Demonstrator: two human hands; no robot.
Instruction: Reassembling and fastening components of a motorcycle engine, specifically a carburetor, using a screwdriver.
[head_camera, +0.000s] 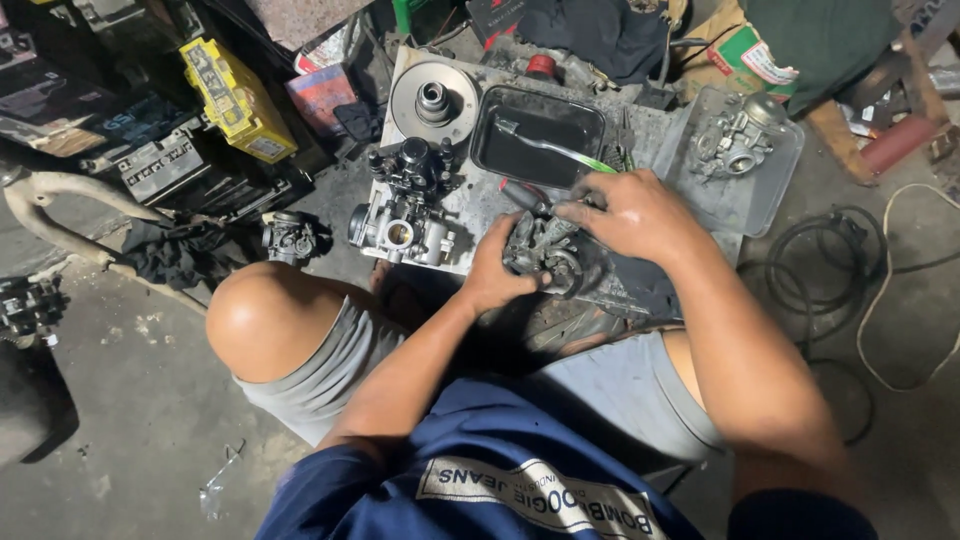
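My left hand grips a dirty metal carburetor from its left side, holding it over a grey board. My right hand is closed around a tool with a dark handle whose tip meets the top of that carburetor. A second, cleaner carburetor with a black cap stands on the board just left of my left hand.
A black tray with a green-handled brush lies behind my hands. A round pulley disc sits at the board's far left corner. A third carburetor rests on a clear lid at right. Yellow boxes, batteries and cables surround the floor.
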